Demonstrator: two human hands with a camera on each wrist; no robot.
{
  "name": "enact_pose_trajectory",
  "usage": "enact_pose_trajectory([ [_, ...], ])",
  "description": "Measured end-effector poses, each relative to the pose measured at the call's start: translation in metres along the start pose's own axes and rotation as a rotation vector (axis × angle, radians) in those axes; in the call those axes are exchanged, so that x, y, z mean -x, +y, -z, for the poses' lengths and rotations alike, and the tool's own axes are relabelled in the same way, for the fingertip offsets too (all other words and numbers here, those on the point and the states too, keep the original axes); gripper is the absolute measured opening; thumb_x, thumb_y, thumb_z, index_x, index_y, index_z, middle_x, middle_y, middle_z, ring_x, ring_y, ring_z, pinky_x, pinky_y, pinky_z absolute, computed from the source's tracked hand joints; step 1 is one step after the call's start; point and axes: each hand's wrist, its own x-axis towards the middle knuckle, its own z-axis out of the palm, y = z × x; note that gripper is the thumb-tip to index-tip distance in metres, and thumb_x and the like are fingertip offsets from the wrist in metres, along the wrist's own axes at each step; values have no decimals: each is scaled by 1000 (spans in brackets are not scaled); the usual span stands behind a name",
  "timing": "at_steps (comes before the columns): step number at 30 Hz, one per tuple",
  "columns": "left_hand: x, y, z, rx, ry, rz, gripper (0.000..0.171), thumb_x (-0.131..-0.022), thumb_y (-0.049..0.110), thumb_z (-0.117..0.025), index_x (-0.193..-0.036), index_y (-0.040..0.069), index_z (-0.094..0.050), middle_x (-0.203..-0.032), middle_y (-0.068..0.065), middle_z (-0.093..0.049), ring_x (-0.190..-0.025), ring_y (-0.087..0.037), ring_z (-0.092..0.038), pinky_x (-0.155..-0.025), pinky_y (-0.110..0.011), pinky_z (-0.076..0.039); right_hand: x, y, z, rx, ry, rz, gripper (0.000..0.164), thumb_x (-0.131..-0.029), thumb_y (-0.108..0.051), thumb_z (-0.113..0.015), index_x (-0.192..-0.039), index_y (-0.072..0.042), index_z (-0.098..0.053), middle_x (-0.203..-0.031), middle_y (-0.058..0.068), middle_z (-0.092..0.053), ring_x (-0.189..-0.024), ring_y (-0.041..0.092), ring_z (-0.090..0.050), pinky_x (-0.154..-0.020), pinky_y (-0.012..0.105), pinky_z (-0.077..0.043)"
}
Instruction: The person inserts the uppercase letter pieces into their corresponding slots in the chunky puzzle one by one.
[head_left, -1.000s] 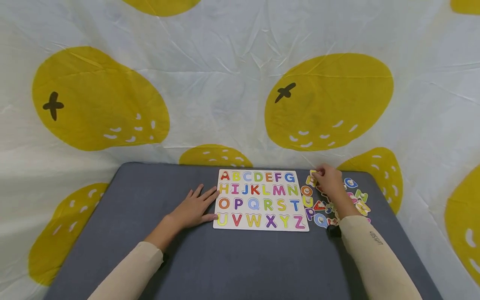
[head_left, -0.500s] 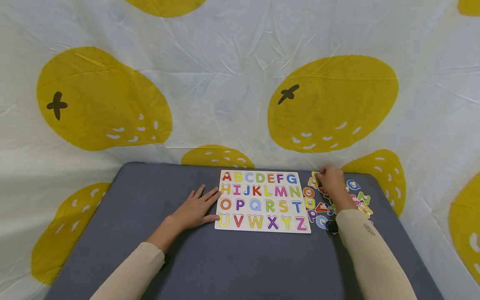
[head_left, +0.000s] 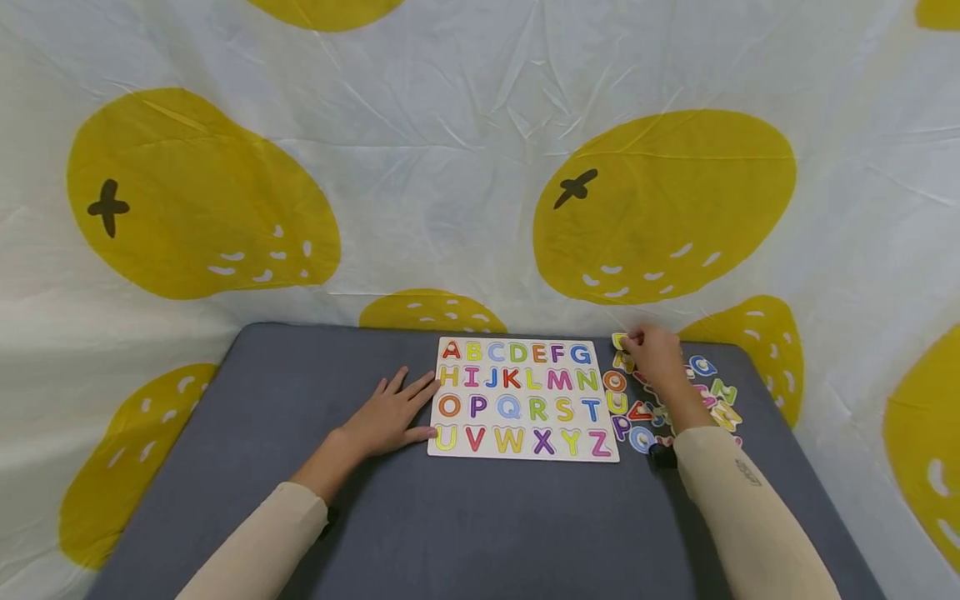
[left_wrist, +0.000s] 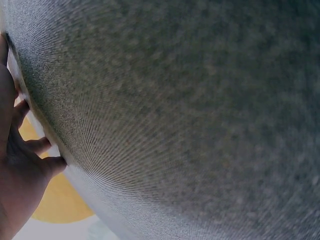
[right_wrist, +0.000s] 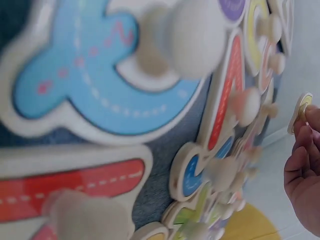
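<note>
A white alphabet board (head_left: 525,457) with coloured letters from A to Z lies on the dark grey table. My left hand (head_left: 386,421) rests palm down with fingers spread, and its fingertips touch the board's left edge. In the left wrist view, part of that left hand (left_wrist: 25,170) shows at the far left. At the board's upper right, my right hand (head_left: 657,357) pinches a yellow letter piece (right_wrist: 303,106) between thumb and fingers. Which letter it is I cannot tell. Just below it lies another yellow piece (head_left: 623,361).
Several knobbed letter pieces lie right of the board, among them an orange O (head_left: 614,381), a yellow U (head_left: 617,403), a purple P (head_left: 621,427) and a blue Q (head_left: 642,439). A white cloth with yellow fruit prints (head_left: 660,200) hangs behind the table.
The right hand has moved the pinched yellow piece slightly left, towards the board, and away from the piece below it. The left hand stays in place.
</note>
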Motion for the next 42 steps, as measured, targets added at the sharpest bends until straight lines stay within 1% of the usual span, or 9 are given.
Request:
enact_pose_trajectory([
  [5,-1,1,2,7,-4,0,86,-98,64,-57,-166,20,-27,-172,-5,-25,-156,-50,-18,-117,-74,-24,5,-17,-2,-26,-35,53,19,-101,-16,-65,-99,3,-68,-87,16,-64,-76,27,-57,-66,34,-47],
  [11,0,1,3,3,-3,-4,86,-98,64,-57,-165,19,-27,-172,-5,-26,-156,-50,-19,-117,-73,-24,10,-48,-12,-25,-67,146,18,-101,-15,-66,-105,3,-69,-94,17,-69,-82,29,-61,-75,41,-51],
  [15,2,1,4,8,2,-9,87,-98,63,-58,-165,18,-29,-171,-7,-28,-155,-51,-20,-116,-74,-25,11,-73,-25,-45,-99,192,17,-101,-16,-68,-106,1,-70,-96,15,-69,-86,28,-60,-78,41,-52],
  [20,3,1,4,8,2,-15,87,-97,63,-59,-165,17,-29,-170,-8,-30,-155,-52,-21,-116,-74,-25,9,-103,-45,-77,-133,251,15,-99,-15,-69,-104,-1,-71,-93,12,-70,-82,25,-61,-77,39,-54],
  [24,2,1,4,4,-4,-12,87,-98,64,-58,-165,19,-28,-171,-6,-29,-155,-51,-20,-116,-74,-25,5,-125,-60,-71,-170,307,12,-98,-14,-71,-103,-2,-72,-92,10,-71,-82,23,-62,-77,38,-54],
  [29,1,1,4,4,-6,-9,87,-98,64,-57,-165,19,-27,-171,-6,-28,-155,-51,-19,-117,-73,-24,0,-150,-76,-62,-232,321,12,-99,-16,-72,-102,-5,-72,-93,7,-70,-83,21,-61,-77,35,-54],
  [34,1,1,4,-1,-6,-9,87,-98,64,-57,-165,18,-28,-171,-6,-28,-155,-51,-20,-116,-74,-24,-4,-170,-95,-5,-293,319,12,-100,-19,-70,-101,-7,-74,-93,5,-69,-83,19,-58,-77,31,-51],
  [37,1,1,4,-5,-8,-10,87,-98,64,-57,-165,18,-28,-171,-7,-28,-155,-52,-20,-116,-74,-25,-6,-179,-107,32,-321,338,12,-100,-17,-68,-100,-7,-75,-91,5,-68,-82,19,-57,-75,30,-50],
  [42,1,0,2,-5,-7,-8,87,-98,64,-57,-165,18,-28,-171,-7,-28,-155,-52,-20,-115,-75,-25,-7,-188,-120,46,-339,354,10,-100,-15,-68,-98,-7,-74,-91,5,-68,-82,18,-58,-74,29,-49],
])
